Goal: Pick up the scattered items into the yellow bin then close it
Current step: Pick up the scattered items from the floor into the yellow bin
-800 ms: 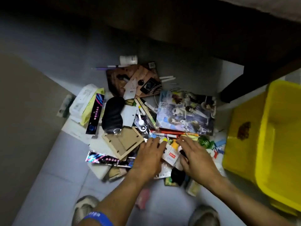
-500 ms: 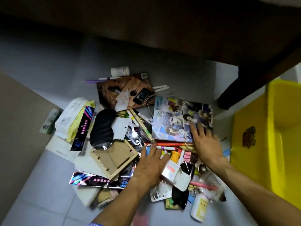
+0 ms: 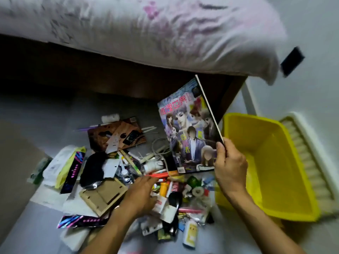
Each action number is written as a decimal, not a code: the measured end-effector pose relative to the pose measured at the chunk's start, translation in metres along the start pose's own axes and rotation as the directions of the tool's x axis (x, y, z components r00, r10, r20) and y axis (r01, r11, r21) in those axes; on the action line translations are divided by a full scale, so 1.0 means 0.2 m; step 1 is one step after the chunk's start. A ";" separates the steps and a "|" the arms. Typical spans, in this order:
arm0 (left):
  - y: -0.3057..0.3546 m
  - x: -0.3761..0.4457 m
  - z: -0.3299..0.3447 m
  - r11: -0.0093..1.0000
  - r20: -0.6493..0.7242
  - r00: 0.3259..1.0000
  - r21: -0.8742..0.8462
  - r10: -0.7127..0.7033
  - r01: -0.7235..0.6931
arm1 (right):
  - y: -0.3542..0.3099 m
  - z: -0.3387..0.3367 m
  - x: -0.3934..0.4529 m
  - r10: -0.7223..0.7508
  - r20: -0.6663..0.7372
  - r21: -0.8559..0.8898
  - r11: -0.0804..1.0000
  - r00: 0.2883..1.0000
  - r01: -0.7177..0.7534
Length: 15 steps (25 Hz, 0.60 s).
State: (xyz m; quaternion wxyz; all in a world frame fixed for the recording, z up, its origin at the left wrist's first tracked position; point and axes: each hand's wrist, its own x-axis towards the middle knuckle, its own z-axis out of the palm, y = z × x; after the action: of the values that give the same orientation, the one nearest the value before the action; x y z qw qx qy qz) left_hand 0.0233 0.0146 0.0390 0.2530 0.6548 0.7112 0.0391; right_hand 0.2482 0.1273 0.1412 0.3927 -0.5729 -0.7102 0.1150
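A pile of scattered items [image 3: 128, 173] covers the floor: pens, small bottles, cards, a wooden frame [image 3: 102, 196], a black pouch [image 3: 92, 169]. My right hand [image 3: 229, 167] grips a colourful magazine [image 3: 189, 132] by its lower right corner and holds it tilted up above the pile, just left of the yellow bin [image 3: 271, 173]. The bin stands open and looks empty. My left hand [image 3: 139, 193] lies palm down on the pile, fingers by an orange pen [image 3: 157, 175]; I cannot see anything gripped in it.
A bed with a pale flowered cover [image 3: 146, 33] overhangs the far side, with its dark wooden base [image 3: 110, 76] behind the pile. A white ribbed lid [image 3: 311, 162] lies beyond the bin by the wall. Grey floor tiles [image 3: 33, 235] lie to the left.
My right hand took hold of the magazine that lay flat on the pile and lifted it up toward the bin. My left hand stayed on the pile. The view tilted up.
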 end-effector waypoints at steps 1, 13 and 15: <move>0.08 -0.03 -0.02 1.000 -0.024 1.000 -0.029 -0.008 0.007 | 0.02 -0.17 -0.01 0.059 -0.082 0.047 0.997 0.995 -0.055; 0.24 -0.16 -0.11 0.989 -0.080 0.991 -0.111 -0.107 0.098 | 0.45 -0.56 0.03 0.469 0.152 -0.328 0.854 0.870 -0.403; 0.23 -0.16 -0.15 0.986 -0.100 0.986 -0.114 -0.132 0.120 | 0.35 -0.46 -0.02 0.278 0.211 -0.250 0.942 0.937 -0.223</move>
State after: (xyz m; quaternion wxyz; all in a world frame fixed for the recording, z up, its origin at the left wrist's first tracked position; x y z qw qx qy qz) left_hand 0.0535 -0.0006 0.0928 0.2512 0.5909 0.7605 0.0965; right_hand 0.3628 0.1201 0.1580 0.2183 -0.6811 -0.6819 0.1534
